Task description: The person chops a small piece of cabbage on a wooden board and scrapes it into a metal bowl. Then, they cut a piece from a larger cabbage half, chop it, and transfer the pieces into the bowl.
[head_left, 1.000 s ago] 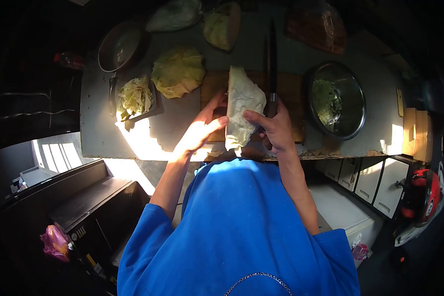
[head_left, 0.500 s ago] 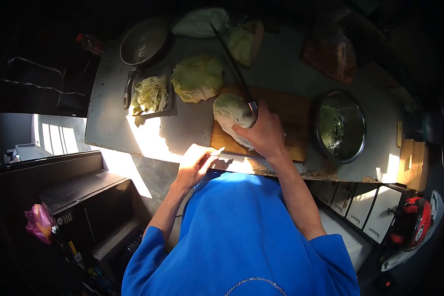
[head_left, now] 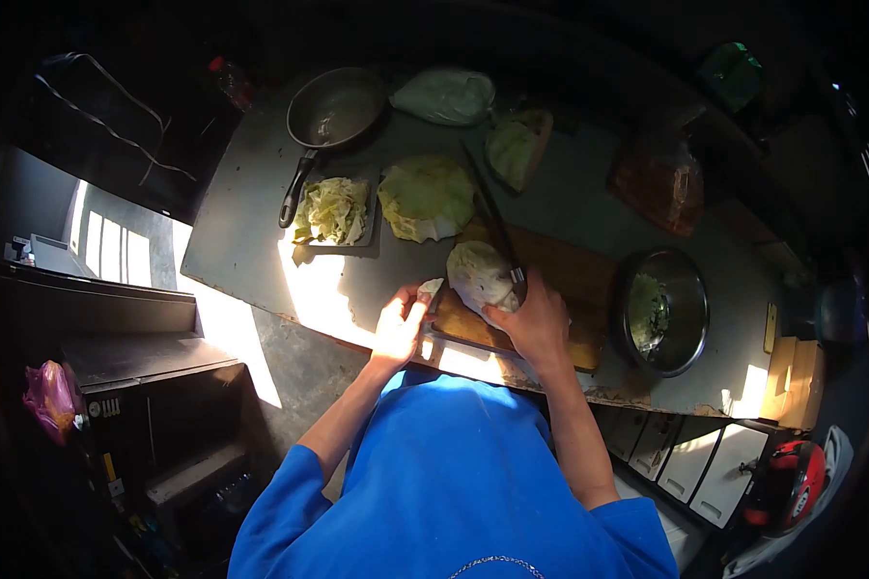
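Observation:
My right hand [head_left: 539, 323] is closed on the handle of a knife [head_left: 492, 212], its dark blade slanting up and away. The fingers of that hand also rest against a pale cabbage [head_left: 478, 275] on the wooden cutting board [head_left: 579, 265]. Pinched in my left hand [head_left: 398, 328] is a small whitish cabbage piece [head_left: 430, 287], just left of the board by the table's near edge. Beyond the board lies a large outer cabbage leaf [head_left: 425, 198]. To the right, a metal bowl [head_left: 700, 323] contains shredded cabbage [head_left: 644, 314].
A tray at left bears torn cabbage leaves [head_left: 333, 210]. Behind it sits a frying pan [head_left: 336, 106], with a whitish plastic bag [head_left: 444, 95] and a cut cabbage piece [head_left: 518, 147] alongside. A bag with reddish contents [head_left: 661, 183] stands far right. Sunlight strikes the table's near edge.
The view has shifted, so the table sits lower in it. My left hand, with the small piece, has come up closer to the cabbage. The right hand still grips the knife.

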`<move>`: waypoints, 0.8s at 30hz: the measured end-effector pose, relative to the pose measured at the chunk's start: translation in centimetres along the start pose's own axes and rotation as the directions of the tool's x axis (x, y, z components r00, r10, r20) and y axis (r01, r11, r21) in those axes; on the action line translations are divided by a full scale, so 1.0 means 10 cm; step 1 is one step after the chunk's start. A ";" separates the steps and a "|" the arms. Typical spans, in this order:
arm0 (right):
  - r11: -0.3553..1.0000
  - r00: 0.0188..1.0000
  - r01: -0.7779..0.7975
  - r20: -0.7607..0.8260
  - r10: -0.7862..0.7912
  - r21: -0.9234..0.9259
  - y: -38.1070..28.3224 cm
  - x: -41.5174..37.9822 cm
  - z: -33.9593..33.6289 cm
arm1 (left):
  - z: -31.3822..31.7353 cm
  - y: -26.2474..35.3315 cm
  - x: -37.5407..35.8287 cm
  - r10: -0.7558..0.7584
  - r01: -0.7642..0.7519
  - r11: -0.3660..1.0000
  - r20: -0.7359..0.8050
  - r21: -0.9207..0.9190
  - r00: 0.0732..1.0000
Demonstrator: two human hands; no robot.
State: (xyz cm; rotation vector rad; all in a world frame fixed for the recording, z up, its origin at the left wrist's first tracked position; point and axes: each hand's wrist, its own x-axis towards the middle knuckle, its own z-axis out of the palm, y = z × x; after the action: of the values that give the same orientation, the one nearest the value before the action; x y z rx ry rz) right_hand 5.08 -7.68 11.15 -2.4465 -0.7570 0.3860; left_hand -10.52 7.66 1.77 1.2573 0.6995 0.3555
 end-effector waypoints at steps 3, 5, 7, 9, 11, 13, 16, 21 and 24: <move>0.992 0.999 -0.040 0.004 0.040 0.121 0.07 0.01 0.00 | 0.22 0.02 0.03 0.031 -0.023 0.995 0.081 -0.102 0.996; 0.980 1.000 -0.022 -0.016 0.025 0.199 0.11 0.00 0.01 | 0.30 -0.12 0.13 0.083 -0.082 0.997 0.094 -0.013 0.992; 0.962 0.996 -0.003 -0.084 0.027 0.273 0.10 -0.03 0.00 | 0.38 0.04 0.13 0.069 -0.078 0.985 0.059 0.156 0.996; 0.957 0.993 0.007 -0.118 0.029 0.289 0.12 -0.07 0.03 | 0.44 0.06 0.14 0.055 -0.058 0.996 0.052 0.065 0.997; 0.951 0.989 0.020 -0.148 0.027 0.308 0.09 -0.10 0.02 | 0.47 0.09 0.14 0.039 -0.038 0.999 0.042 -0.024 0.998; 0.910 0.984 -0.063 -0.124 0.125 0.410 -0.03 -0.12 -0.03 | 0.45 0.20 0.13 0.110 -0.113 0.993 0.057 0.044 0.992; 0.892 0.981 -0.031 -0.156 0.113 0.452 -0.07 -0.08 0.09 | 0.43 0.35 0.20 0.095 -0.093 0.994 0.036 -0.059 0.995; 0.922 0.978 -0.030 -0.178 0.106 0.385 -0.10 -0.08 0.21 | 0.27 0.30 0.33 -0.044 0.061 0.830 0.044 -0.555 0.998; 0.934 0.989 -0.093 -0.079 0.128 0.345 -0.04 -0.08 0.19 | 0.16 0.20 0.36 -0.090 0.172 0.789 0.166 -0.590 0.982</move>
State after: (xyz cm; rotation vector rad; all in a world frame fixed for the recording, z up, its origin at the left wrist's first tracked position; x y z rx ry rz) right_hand 3.51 -7.06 9.94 -2.1664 -0.4654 0.3968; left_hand -6.49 9.23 2.85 0.6069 0.4977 0.3421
